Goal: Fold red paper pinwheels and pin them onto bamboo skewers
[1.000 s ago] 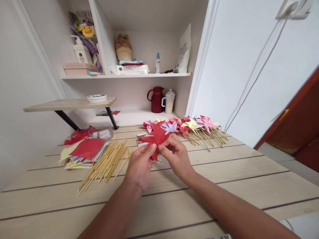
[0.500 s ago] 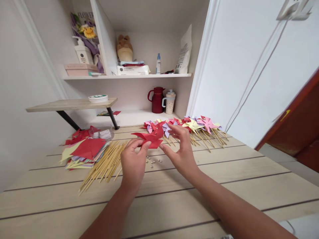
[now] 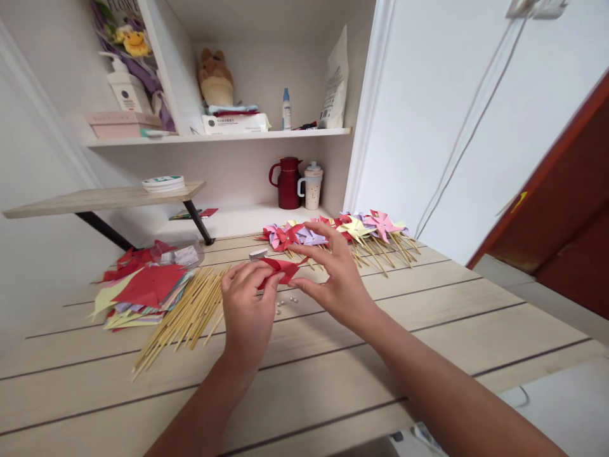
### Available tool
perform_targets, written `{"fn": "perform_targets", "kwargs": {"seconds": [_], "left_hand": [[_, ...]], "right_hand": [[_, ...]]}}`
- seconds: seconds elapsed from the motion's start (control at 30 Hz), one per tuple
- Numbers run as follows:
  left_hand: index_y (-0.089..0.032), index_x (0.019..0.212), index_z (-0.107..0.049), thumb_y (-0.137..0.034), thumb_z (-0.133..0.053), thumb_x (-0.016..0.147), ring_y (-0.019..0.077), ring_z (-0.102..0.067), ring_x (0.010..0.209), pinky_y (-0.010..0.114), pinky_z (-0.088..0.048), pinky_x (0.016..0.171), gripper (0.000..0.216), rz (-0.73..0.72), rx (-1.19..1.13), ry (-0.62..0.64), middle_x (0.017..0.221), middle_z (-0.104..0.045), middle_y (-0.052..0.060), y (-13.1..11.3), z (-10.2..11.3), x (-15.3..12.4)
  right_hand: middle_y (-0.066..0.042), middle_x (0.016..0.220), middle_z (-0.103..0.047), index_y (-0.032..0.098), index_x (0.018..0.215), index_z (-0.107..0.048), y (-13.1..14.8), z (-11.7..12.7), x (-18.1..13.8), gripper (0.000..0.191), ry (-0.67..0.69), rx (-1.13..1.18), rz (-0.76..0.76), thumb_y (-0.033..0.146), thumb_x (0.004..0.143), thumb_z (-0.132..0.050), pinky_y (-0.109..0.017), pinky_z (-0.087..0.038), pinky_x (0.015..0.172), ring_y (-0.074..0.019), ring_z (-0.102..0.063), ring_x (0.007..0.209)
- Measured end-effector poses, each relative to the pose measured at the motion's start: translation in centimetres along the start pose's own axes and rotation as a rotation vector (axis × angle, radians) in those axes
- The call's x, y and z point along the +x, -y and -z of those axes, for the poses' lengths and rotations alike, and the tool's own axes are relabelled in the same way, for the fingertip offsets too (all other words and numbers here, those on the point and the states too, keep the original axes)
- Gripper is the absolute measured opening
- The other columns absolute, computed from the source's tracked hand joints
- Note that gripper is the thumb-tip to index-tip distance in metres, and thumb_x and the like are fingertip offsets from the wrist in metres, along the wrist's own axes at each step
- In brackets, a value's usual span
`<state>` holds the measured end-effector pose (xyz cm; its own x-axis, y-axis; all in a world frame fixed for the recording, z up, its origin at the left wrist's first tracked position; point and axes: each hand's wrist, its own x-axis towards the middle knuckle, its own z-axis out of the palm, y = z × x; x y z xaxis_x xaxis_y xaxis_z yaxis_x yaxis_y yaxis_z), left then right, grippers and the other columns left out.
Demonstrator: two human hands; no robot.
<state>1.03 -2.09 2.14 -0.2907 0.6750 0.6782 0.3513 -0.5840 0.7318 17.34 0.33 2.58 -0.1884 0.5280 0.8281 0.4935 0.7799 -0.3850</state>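
Here, left hand [image 3: 248,303] pinches red paper [image 3: 286,270] running crosswise, tip rightward; right hand [image 3: 341,279] spread.

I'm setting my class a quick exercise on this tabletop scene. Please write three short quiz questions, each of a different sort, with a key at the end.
1. Multiple choice: what colour is the sheet pinched in the left hand?
A yellow
B red
C purple

2. True or false: as the picture shows it, the jug stands to the left of the cup.

3. Short answer: in the picture, what lies between the paper stack and the left hand?

Key: 1. B, red. 2. True. 3. A loose bundle of sticks.
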Motion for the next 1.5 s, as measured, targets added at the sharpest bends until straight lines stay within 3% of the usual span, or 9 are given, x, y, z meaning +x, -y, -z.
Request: {"fn": "perform_targets", "kwargs": {"seconds": [0.17, 0.43, 0.5, 0.6, 0.7, 0.83, 1.0, 1.27, 1.5], "left_hand": [[-0.031, 0.069, -0.078, -0.015, -0.075, 0.075, 0.0258, -0.062, 0.087, 0.04, -0.028, 0.109, 0.017, -0.017, 0.006, 0.046, 0.081, -0.073, 0.001, -0.4, -0.1, -0.1], [-0.027, 0.073, -0.075, -0.019, -0.073, 0.077, 0.0234, -0.065, 0.086, 0.045, -0.036, 0.105, 0.009, -0.102, 0.138, 0.042, 0.083, -0.075, 0.001, 0.1, -0.1, -0.3], [-0.025, 0.085, -0.075, -0.023, -0.072, 0.079, 0.0233, -0.066, 0.091, 0.044, -0.041, 0.101, 0.007, -0.019, 0.117, 0.06, 0.09, -0.074, 0.003, 0.1, -0.2, -0.2], [-0.025, 0.118, -0.066, -0.034, -0.074, 0.081, 0.022, -0.064, 0.102, 0.038, -0.047, 0.094, 0.039, 0.19, -0.06, 0.035, 0.106, -0.07, 0.006, 0.3, -0.2, 0.0], [-0.024, 0.137, -0.05, -0.047, -0.073, 0.082, 0.0208, -0.062, 0.112, 0.036, -0.046, 0.097, 0.065, 0.428, -0.272, -0.039, 0.119, -0.065, 0.008, 0.8, -0.1, 0.2], [-0.023, 0.13, -0.056, -0.054, -0.076, 0.077, 0.0242, -0.058, 0.121, 0.038, -0.043, 0.102, 0.065, 0.681, -0.401, 0.005, 0.129, -0.064, 0.011, 1.3, -0.2, 0.2], [-0.015, 0.106, -0.07, -0.04, -0.084, 0.072, 0.0238, -0.066, 0.107, 0.036, -0.046, 0.098, 0.044, 0.701, -0.536, 0.265, 0.107, -0.074, 0.01, 1.2, -0.8, -0.5], [-0.014, 0.091, -0.075, -0.035, -0.084, 0.07, 0.0177, -0.069, 0.083, 0.03, -0.051, 0.083, 0.031, 0.731, -0.553, 0.144, 0.09, -0.078, 0.007, 1.9, -1.4, -1.0], [-0.014, 0.084, -0.076, -0.033, -0.086, 0.064, 0.0173, -0.069, 0.082, 0.031, -0.052, 0.085, 0.03, 0.738, -0.567, 0.103, 0.087, -0.078, 0.007, 2.2, -1.4, -0.8]], "right_hand": [[-0.007, 0.128, -0.064, 0.029, 0.092, -0.075, 0.1, -0.6, -0.2, 0.012, 0.026, 0.068, -0.043, 0.021, 0.083, -0.076, -0.054, -0.042, 0.104, -0.0292, -0.056, 0.124], [-0.005, 0.107, -0.072, 0.022, 0.072, -0.072, 0.5, -0.7, 0.1, 0.007, 0.037, 0.34, -0.331, 0.02, 0.076, -0.077, -0.043, -0.044, 0.096, -0.0258, -0.063, 0.107], [-0.004, 0.09, -0.073, 0.02, 0.068, -0.069, 0.5, -1.2, 0.0, 0.011, 0.075, 0.51, -0.5, 0.024, 0.075, -0.076, -0.038, -0.046, 0.086, -0.0233, -0.065, 0.091], [0.001, 0.063, -0.065, 0.019, 0.066, -0.066, 0.1, -2.2, -0.2, 0.017, 0.09, 0.766, -0.783, 0.03, 0.071, -0.077, -0.033, -0.044, 0.068, -0.017, -0.058, 0.064], [0.002, 0.061, -0.065, 0.018, 0.064, -0.066, -0.5, -3.1, -0.4, 0.021, 0.002, 0.874, -0.905, 0.031, 0.063, -0.082, -0.031, -0.041, 0.066, -0.0143, -0.054, 0.06], [-0.001, 0.071, -0.07, 0.017, 0.069, -0.071, -1.0, -3.6, -0.5, 0.021, -0.086, 0.971, -0.913, 0.032, 0.061, -0.083, -0.03, -0.041, 0.07, -0.015, -0.056, 0.067], [-0.001, 0.072, -0.071, 0.017, 0.073, -0.073, -0.8, -3.6, -0.6, 0.02, -0.083, 1.037, -0.881, 0.03, 0.063, -0.084, -0.029, -0.043, 0.069, -0.0144, -0.057, 0.067], [0.0, 0.066, -0.067, 0.017, 0.069, -0.07, -0.3, -3.8, -0.8, 0.022, -0.029, 0.999, -0.883, 0.032, 0.062, -0.085, -0.028, -0.042, 0.064, -0.014, -0.055, 0.063], [0.0, 0.063, -0.064, 0.018, 0.063, -0.068, -0.4, -3.7, -0.8, 0.028, -0.016, 0.959, -0.847, 0.042, 0.07, -0.081, -0.031, -0.04, 0.068, -0.0139, -0.05, 0.061]]}}
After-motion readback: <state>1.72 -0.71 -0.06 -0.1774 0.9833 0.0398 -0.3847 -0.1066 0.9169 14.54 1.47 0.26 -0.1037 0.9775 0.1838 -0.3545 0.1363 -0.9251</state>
